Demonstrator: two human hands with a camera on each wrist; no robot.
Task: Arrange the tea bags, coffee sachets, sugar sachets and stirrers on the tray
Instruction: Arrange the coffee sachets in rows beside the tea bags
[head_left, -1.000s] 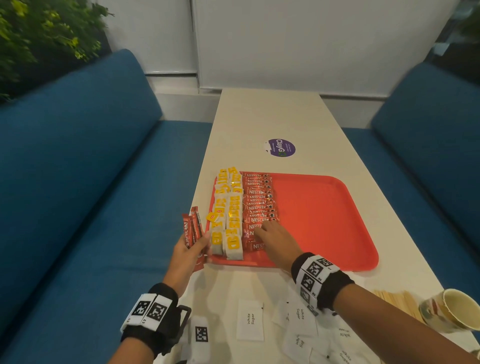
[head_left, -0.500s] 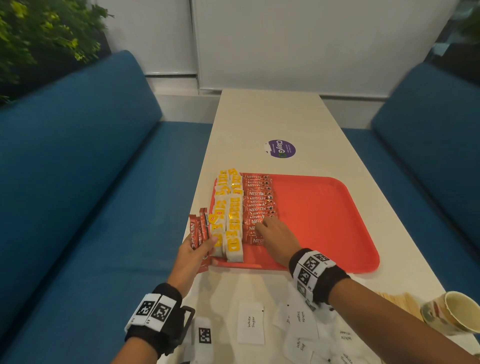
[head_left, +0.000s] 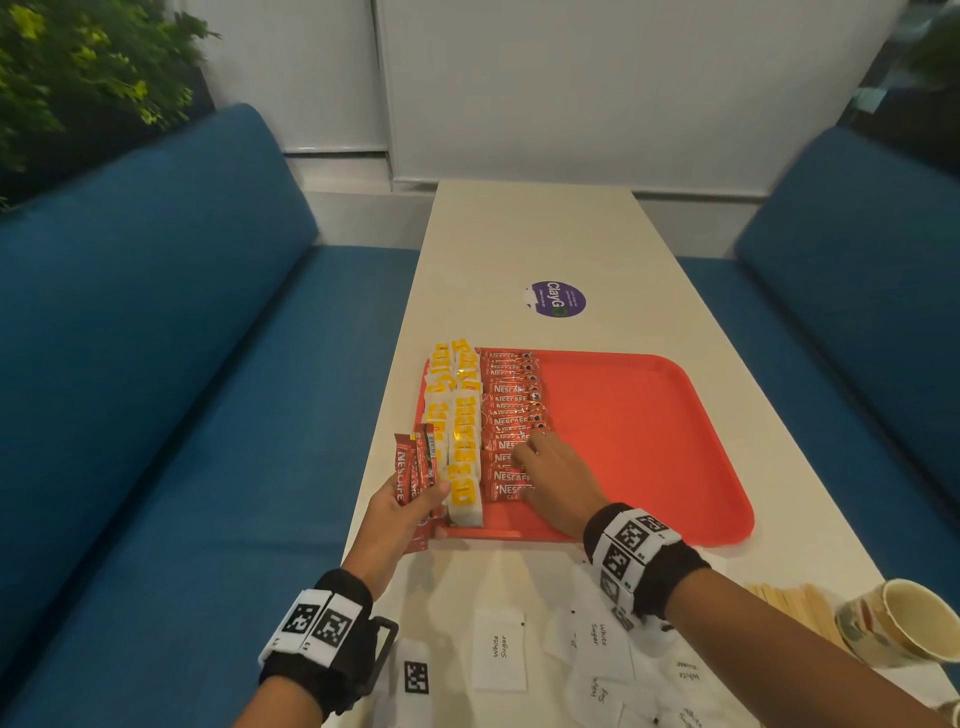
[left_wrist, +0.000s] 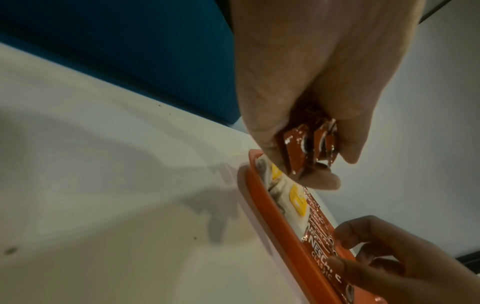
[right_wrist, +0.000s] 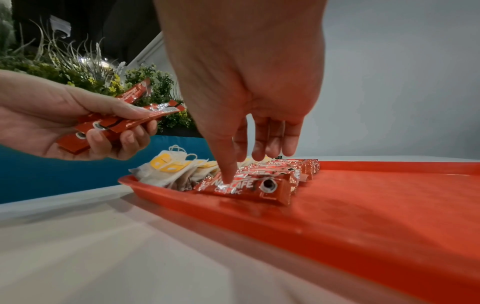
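A red tray (head_left: 649, 441) lies on the white table. Along its left side runs a column of yellow-tagged tea bags (head_left: 462, 415), and beside it a row of red coffee sachets (head_left: 511, 410). My left hand (head_left: 405, 509) grips a small bundle of coffee sachets (head_left: 413, 467) upright at the tray's near left corner; the bundle's ends (left_wrist: 306, 148) show between thumb and fingers. My right hand (head_left: 556, 478) rests on the near end of the row, fingers extended, one fingertip (right_wrist: 228, 179) pressing the nearest sachet (right_wrist: 249, 187).
White sugar sachets (head_left: 498, 649) lie scattered on the table in front of the tray. Wooden stirrers (head_left: 795, 603) and a paper cup (head_left: 898, 623) sit at the near right. Blue sofas flank the table. The tray's right half is bare.
My left hand has drifted right with its bundle, closer to the tray's corner. My right hand stays on the near end of the sachet row.
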